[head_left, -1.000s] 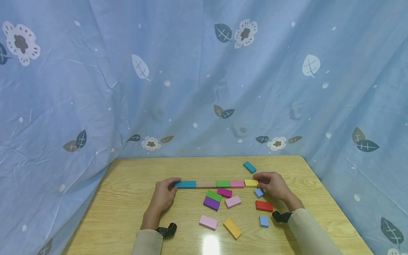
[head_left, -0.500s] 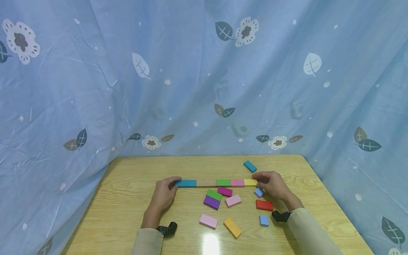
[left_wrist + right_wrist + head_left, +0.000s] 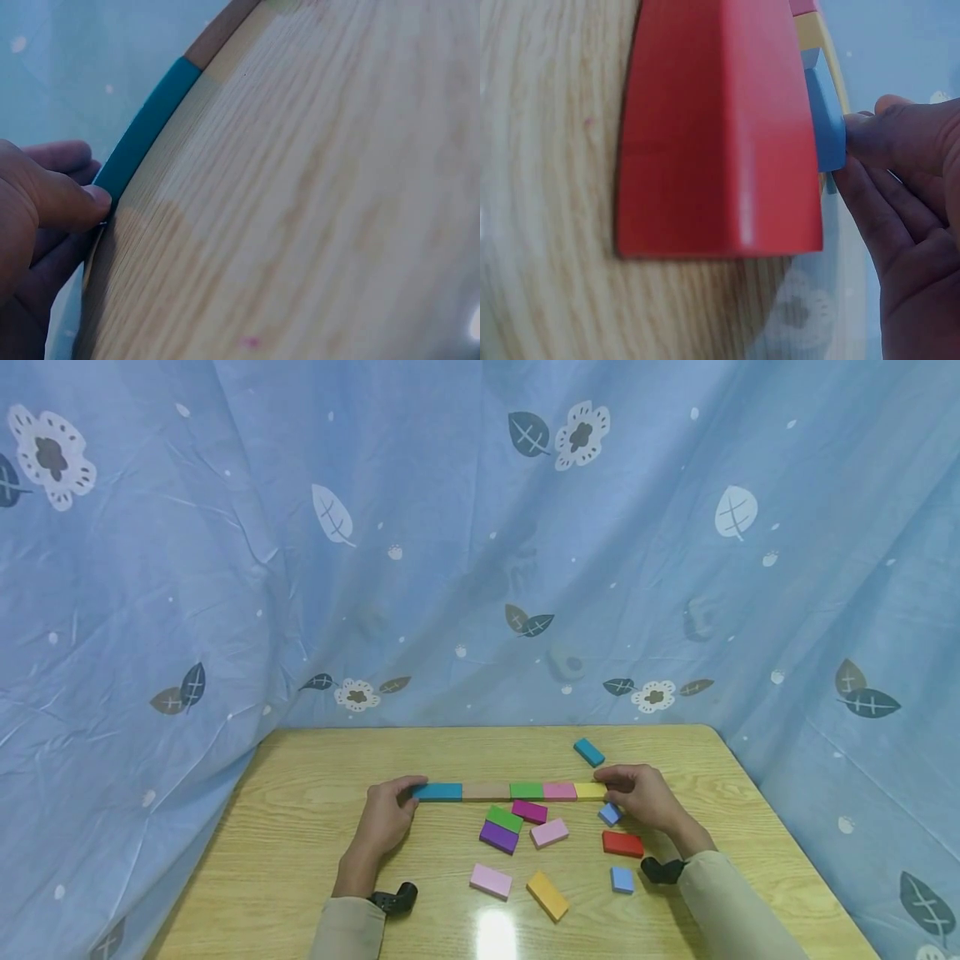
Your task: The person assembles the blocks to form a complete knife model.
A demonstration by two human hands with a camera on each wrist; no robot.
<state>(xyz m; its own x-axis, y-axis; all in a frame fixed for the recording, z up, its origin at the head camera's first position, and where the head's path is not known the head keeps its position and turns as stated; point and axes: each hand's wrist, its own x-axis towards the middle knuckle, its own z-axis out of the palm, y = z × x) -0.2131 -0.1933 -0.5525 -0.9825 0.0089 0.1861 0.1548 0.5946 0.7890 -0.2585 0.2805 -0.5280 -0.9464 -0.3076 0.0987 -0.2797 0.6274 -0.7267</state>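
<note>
A straight row of blocks lies across the table: a blue block (image 3: 438, 792), a bare wooden block (image 3: 486, 792), a green block (image 3: 527, 791), a pink block (image 3: 559, 791) and a yellow block (image 3: 590, 791), end to end. At the row's left end, my left hand (image 3: 386, 817) pinches the blue block's tip, its thumb (image 3: 71, 201) on the near side. My right hand (image 3: 647, 797) holds the yellow block's right end between thumb and fingers. In the right wrist view, a red block (image 3: 720, 135) and a light blue block (image 3: 825, 112) partly hide that grip.
In front of the row lie several loose blocks, among them a purple block (image 3: 498, 837), a magenta block (image 3: 529, 812), an orange block (image 3: 547, 896) and a small blue block (image 3: 622, 879). Behind it sits another blue block (image 3: 588, 752). A patterned curtain (image 3: 420, 610) hangs at the table's back edge.
The narrow gap between the pink and yellow blocks has closed, with the yellow block shifted slightly left against the pink one. Both hands stay at the row's ends.
</note>
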